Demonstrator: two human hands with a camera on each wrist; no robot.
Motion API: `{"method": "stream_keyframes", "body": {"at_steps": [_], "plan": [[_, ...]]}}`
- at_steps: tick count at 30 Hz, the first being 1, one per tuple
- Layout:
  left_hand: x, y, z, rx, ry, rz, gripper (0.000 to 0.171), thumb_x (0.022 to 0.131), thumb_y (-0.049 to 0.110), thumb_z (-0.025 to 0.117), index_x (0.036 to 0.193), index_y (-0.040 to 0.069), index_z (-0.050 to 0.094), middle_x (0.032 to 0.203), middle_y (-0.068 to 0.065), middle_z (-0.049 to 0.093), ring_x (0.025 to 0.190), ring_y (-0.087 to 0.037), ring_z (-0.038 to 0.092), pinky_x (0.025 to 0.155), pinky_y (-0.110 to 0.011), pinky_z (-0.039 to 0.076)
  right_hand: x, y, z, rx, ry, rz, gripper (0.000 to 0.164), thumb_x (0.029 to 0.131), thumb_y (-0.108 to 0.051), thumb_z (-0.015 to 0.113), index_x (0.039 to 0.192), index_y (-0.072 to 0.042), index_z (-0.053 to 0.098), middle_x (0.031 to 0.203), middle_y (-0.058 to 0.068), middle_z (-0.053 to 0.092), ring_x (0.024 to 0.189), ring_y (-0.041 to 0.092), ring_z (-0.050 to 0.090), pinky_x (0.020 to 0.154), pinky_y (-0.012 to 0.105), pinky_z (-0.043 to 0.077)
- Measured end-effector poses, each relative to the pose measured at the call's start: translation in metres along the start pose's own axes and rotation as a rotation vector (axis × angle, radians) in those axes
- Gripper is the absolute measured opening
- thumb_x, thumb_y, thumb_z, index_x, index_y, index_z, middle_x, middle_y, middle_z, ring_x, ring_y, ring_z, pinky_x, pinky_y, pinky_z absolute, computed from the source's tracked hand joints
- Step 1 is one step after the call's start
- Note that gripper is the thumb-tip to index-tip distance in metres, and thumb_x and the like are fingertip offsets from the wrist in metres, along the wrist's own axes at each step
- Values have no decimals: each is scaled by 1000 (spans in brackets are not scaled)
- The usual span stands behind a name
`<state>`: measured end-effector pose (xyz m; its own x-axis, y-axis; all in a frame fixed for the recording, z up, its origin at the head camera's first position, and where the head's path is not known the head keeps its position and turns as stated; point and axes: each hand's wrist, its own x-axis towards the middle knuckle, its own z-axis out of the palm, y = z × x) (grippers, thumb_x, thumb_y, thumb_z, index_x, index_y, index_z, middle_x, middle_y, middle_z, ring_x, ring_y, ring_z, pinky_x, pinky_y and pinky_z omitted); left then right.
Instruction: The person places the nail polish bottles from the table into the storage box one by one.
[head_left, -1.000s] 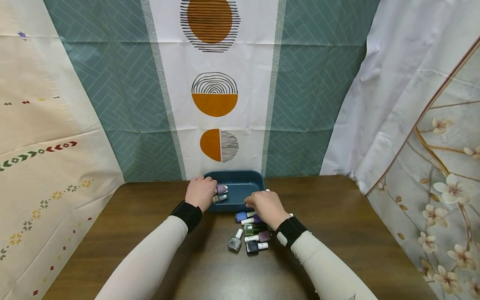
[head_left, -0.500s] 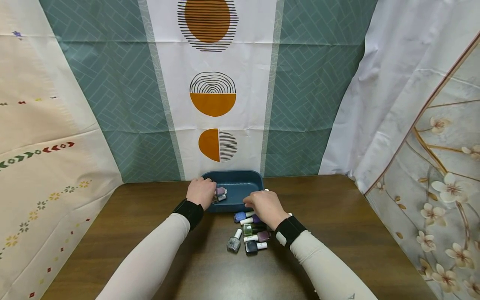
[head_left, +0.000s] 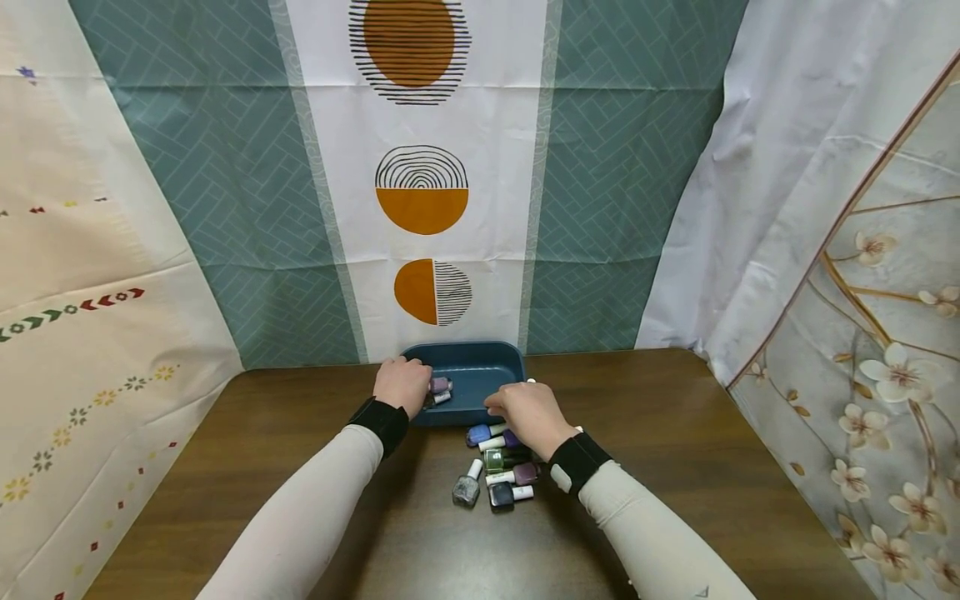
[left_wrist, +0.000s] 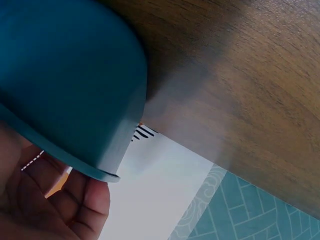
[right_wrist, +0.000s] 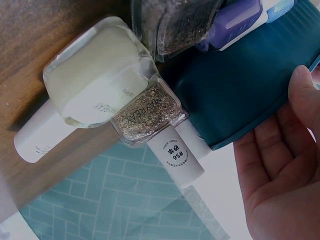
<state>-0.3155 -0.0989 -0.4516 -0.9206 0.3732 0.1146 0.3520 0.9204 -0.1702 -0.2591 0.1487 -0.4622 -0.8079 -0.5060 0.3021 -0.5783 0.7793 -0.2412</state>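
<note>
A dark blue tray (head_left: 480, 385) stands at the back of the table, with my hands at its two sides. My left hand (head_left: 402, 385) grips its left rim, fingers curled under the edge in the left wrist view. At the right end, my right hand (head_left: 531, 412) holds the rim, thumb on top and fingers below in the right wrist view. Inside the tray, a lilac nail polish bottle (head_left: 441, 385) and a smaller bottle (head_left: 442, 398) lie against the left side, partly hidden by my left hand.
In front of the tray lie nail polish bottles: blue (head_left: 478, 435), green (head_left: 495, 460), plum (head_left: 527, 473), black (head_left: 501, 497) and grey glitter (head_left: 466, 492). Cream (right_wrist: 100, 75) and gold glitter (right_wrist: 147, 112) bottles sit beside its right end. A patterned curtain (head_left: 442, 300) hangs behind.
The bottles inside the tray have shifted closer together on the left side. Both hands keep their hold on the rim, and the head view has turned slightly.
</note>
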Motion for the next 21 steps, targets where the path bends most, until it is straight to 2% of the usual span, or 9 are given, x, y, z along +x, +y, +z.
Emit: {"method": "stream_keyframes", "body": {"at_steps": [9,17,21], "plan": [[2,1,0,8,-29,-19,10,101,9,81,110,8,83,101,-13,77,88,-34,67,80,-45,52,0,1,2,-15,-13,6,15,104,-11,78,115,-13,88,106,0,84,98,18,79,86,42,65],[2,0,3,24,-7,-30,12,96,13,86,107,9,83,98,-12,77,88,-35,67,77,-44,48,-2,3,3,-31,49,-54,13,101,-10,80,111,-13,88,101,-1,83,93,18,79,80,42,65],[3,0,3,28,-16,-29,11,97,10,85,108,8,83,99,-12,77,89,-35,67,78,-44,48,-1,3,4,-28,49,-46,13,101,-11,80,112,-14,88,102,-1,83,94,17,79,81,41,65]]}}
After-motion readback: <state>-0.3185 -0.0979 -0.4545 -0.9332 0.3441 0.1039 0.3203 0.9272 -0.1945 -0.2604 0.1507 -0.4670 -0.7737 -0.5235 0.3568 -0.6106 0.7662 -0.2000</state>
